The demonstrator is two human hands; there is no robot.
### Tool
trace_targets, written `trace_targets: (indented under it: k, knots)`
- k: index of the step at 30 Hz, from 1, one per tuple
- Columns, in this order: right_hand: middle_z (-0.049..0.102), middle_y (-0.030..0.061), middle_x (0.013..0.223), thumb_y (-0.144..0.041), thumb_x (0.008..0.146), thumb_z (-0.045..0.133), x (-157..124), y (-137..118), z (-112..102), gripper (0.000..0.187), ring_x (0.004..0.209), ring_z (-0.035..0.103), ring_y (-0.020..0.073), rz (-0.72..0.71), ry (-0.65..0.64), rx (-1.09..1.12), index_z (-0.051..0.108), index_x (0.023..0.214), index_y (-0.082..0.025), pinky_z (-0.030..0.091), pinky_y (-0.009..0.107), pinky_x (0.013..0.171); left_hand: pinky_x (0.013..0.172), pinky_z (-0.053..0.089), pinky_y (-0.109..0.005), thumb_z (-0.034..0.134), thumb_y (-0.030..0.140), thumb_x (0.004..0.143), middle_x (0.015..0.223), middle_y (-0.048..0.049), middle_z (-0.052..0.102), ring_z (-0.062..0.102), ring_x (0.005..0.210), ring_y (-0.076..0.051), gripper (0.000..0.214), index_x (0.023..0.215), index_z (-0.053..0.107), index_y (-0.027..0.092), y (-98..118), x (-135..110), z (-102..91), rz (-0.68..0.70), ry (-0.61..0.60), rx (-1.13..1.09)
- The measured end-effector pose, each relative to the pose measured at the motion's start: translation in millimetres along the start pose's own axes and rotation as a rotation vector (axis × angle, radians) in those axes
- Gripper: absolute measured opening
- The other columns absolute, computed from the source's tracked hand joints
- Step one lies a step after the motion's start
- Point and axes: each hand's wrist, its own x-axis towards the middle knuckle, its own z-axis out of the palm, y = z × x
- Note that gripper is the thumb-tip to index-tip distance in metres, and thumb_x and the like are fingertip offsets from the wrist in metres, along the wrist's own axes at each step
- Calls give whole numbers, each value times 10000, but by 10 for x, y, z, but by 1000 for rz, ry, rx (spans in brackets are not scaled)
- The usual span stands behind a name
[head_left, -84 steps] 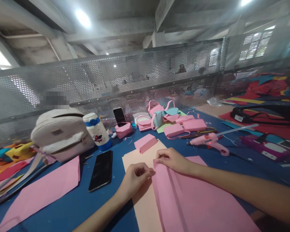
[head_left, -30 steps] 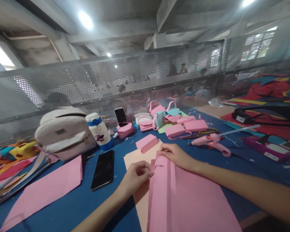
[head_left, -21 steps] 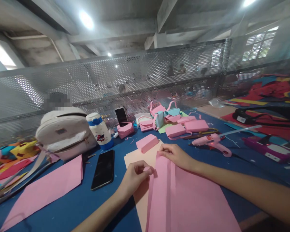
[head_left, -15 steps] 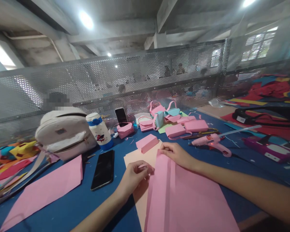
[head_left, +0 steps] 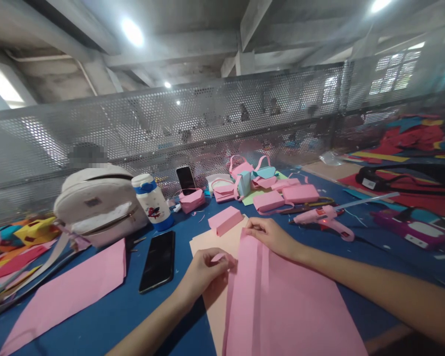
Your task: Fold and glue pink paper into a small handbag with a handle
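Note:
A large pink paper sheet (head_left: 296, 301) lies in front of me, with long folded strips along its left side. My right hand (head_left: 269, 235) is closed at the sheet's far end, thumb and fingers pinching the folded edge. By the sheet's left edge, my left hand (head_left: 209, 269) is closed with a small curled pink paper piece (head_left: 222, 257) between its fingers; whether it joins the sheet I cannot tell. Cream paper (head_left: 215, 291) lies partly under the pink sheet. A folded pink paper box (head_left: 225, 220) sits just beyond my hands.
Left are a black phone (head_left: 157, 262), pink sheets (head_left: 74, 291), a bottle (head_left: 152, 202) and a white backpack (head_left: 100, 205). Small pink paper bags (head_left: 269, 201) stand behind. A pink glue gun (head_left: 324, 220) with its cord and a purple device (head_left: 415, 227) lie right. A perforated metal screen (head_left: 207, 118) borders the table.
Slightly more of the curled pink piece shows in my left hand, whose fingers have shifted a little. My right hand and the sheet stay almost in place.

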Motion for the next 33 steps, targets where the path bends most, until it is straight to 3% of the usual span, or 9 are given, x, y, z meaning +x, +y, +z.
trace_targets:
  k: [9, 16, 21, 25, 33]
  knots:
    - [589, -1, 724, -396, 902, 551, -3, -3, -2, 272, 700, 530, 158, -11, 5, 6, 585, 749, -173, 390, 262, 670, 436, 350, -184, 840, 312, 581, 526, 3, 627, 536, 463, -100, 243, 629, 683, 132, -73, 25, 7, -52, -43, -18]
    - [589, 1, 738, -361, 904, 553, 12, 18, -26, 244, 711, 535, 156, -18, 15, 14, 600, 761, -169, 390, 256, 676, 425, 350, -179, 850, 418, 580, 514, 15, 613, 529, 450, -92, 351, 588, 634, 142, -57, 12, -22, -47, -42, -55]
    - [589, -3, 735, -345, 908, 551, 23, 36, -38, 237, 709, 533, 153, -19, 23, 5, 597, 756, -169, 382, 250, 670, 426, 374, -183, 841, 454, 600, 569, -8, 654, 532, 427, -85, 373, 659, 671, 127, -92, 28, -50, -85, -51, -51]
    - [601, -2, 749, -334, 909, 553, 23, 54, -36, 217, 726, 542, 156, -25, 23, 2, 601, 771, -173, 385, 249, 681, 421, 365, -181, 822, 408, 646, 571, -26, 667, 554, 428, -94, 332, 751, 718, 110, -112, 38, -77, -111, -90, -20]
    - [596, -1, 736, -343, 906, 548, 33, 41, -36, 233, 717, 543, 158, -31, 27, -2, 587, 751, -174, 387, 250, 677, 474, 400, -191, 796, 258, 650, 556, -15, 666, 573, 461, -102, 189, 737, 720, 109, -181, 60, -107, -90, -127, 10]
